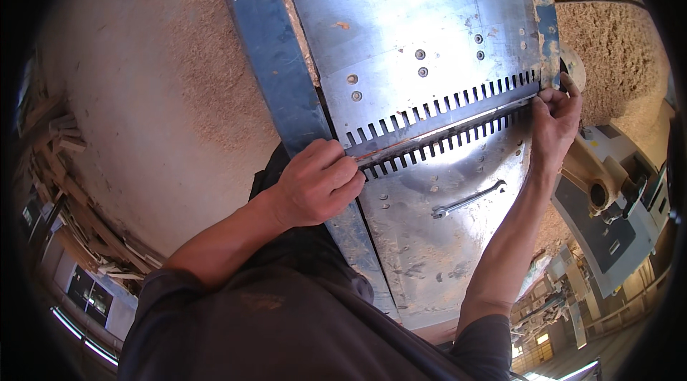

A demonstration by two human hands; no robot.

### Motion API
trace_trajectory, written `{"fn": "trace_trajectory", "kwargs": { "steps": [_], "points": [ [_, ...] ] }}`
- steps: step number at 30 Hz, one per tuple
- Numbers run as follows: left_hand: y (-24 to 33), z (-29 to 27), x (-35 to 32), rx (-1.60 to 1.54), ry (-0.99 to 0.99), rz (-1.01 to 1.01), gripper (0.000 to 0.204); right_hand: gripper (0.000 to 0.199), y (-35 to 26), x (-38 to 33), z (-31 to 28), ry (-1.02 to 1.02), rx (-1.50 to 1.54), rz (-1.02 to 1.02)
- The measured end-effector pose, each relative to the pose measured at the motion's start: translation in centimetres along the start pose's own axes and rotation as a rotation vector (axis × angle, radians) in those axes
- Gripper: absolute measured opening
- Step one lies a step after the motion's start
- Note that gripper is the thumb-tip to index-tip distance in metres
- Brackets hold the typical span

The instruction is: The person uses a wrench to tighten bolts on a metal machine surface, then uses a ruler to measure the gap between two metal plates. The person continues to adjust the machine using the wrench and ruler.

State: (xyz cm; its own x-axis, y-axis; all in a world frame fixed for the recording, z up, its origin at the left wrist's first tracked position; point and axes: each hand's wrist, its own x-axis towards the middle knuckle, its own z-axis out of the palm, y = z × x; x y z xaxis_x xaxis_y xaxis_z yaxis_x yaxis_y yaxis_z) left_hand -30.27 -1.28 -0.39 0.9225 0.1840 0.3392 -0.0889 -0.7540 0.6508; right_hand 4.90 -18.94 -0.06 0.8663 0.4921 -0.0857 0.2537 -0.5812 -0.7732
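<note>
A shiny metal machine table [401, 16] fills the middle, with two rows of comb-like slots on either side of a narrow gap. A long thin blade [444, 128] lies along that gap. My left hand [318, 181] is closed on the blade's left end at the table's blue edge. My right hand [554, 120] grips the right end, fingers curled over the table's far edge. A metal spanner [469, 200] lies on the near table plate, between my forearms, touched by neither hand.
A blue steel frame rail [268, 59] runs along the table's left side. Sawdust covers the floor [179, 88] to the left and upper right. A grey machine housing [608, 216] stands at right. Stacked wood pieces [61, 145] lie far left.
</note>
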Motion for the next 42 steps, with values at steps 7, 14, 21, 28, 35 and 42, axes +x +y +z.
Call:
{"fn": "trace_trajectory", "kwargs": {
  "steps": [7,14,21,28,35,42],
  "points": [
    [0.0,-0.1,0.0,0.005,0.020,0.000,0.016,0.060,-0.6,-0.2,0.3,0.013,0.029,0.022],
    [-0.2,0.2,-0.6,-0.033,0.041,-0.005,0.031,0.061,-0.5,-0.2,0.2,0.012,0.004,0.047],
    [-0.3,0.7,-0.5,-0.040,0.022,-0.028,0.022,0.058,0.3,0.4,-0.3,-0.003,-0.029,0.025],
    [-0.1,0.6,0.2,-0.042,0.005,-0.020,0.021,0.055,0.2,0.0,-0.1,0.050,-0.111,-0.015],
    [-0.1,0.8,0.1,-0.068,-0.012,-0.010,0.019,0.055,-0.1,-0.4,-0.4,0.044,-0.120,0.061],
    [-0.4,0.6,0.4,-0.128,-0.032,-0.042,0.021,0.057,-3.2,-0.2,0.6,0.077,-0.137,0.191]
  ]
}}
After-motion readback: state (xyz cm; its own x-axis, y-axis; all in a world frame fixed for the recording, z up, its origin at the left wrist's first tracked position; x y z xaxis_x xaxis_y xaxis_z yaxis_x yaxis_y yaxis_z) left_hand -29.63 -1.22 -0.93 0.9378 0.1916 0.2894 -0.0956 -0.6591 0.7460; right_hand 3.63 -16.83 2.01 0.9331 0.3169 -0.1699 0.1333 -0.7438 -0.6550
